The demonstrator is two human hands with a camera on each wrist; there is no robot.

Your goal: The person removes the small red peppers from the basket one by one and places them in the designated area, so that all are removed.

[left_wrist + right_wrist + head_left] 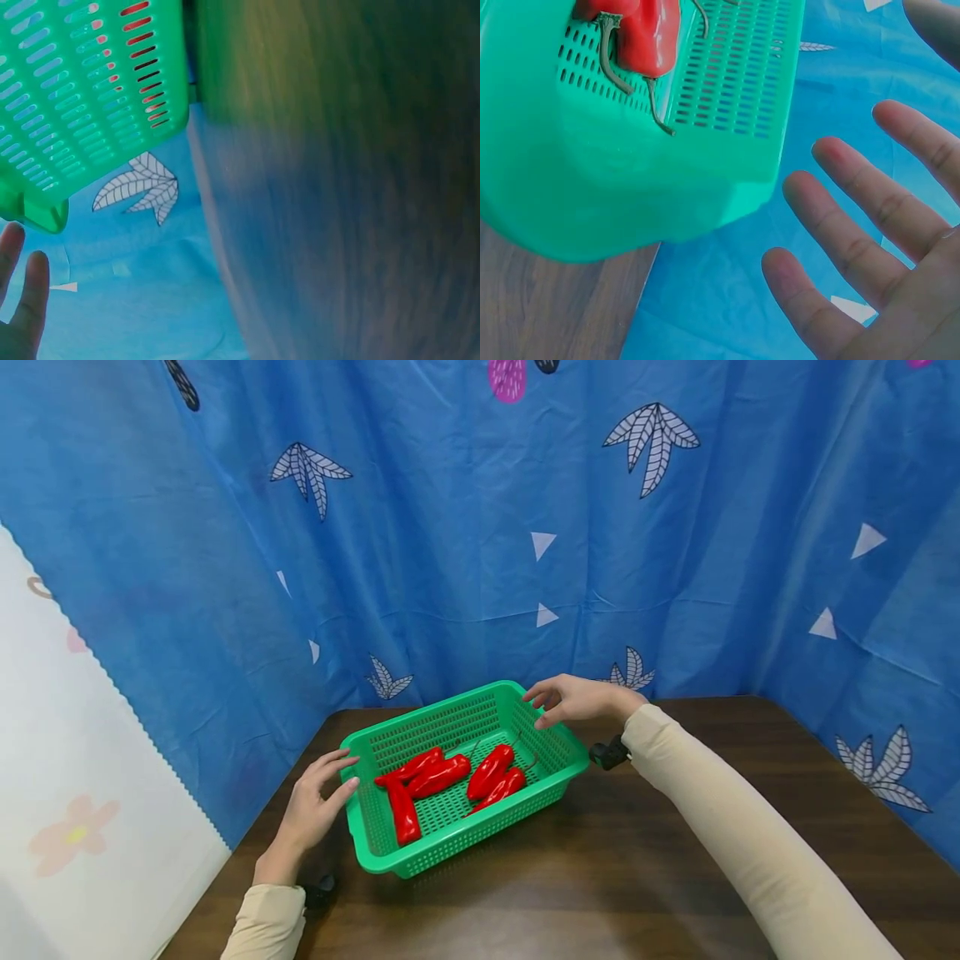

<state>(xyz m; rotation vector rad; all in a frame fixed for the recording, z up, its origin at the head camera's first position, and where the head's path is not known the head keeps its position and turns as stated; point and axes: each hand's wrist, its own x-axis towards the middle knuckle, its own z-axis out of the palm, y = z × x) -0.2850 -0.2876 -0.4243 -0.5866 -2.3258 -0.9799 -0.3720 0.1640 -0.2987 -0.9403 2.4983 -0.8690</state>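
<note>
A green plastic basket (480,833) with slotted walls sits on the table, and several glossy red peppers (405,814) with long stems lie inside it. My left hand (309,806) is at the basket's left end, fingers and thumb parted and overlapping the rim in the head view. In the left wrist view two of its fingers (31,304) show just below the basket's corner. Over the right back corner is my right hand (576,700), holding nothing. Its fingers (847,244) are spread and apart from the basket wall (585,202) in the right wrist view.
The dark wooden table (675,860) extends right and in front of the basket. A blue patterned curtain (465,552) hangs close behind, and a white flowered cloth (90,760) hangs at the left. Each wrist carries a small black camera (609,753).
</note>
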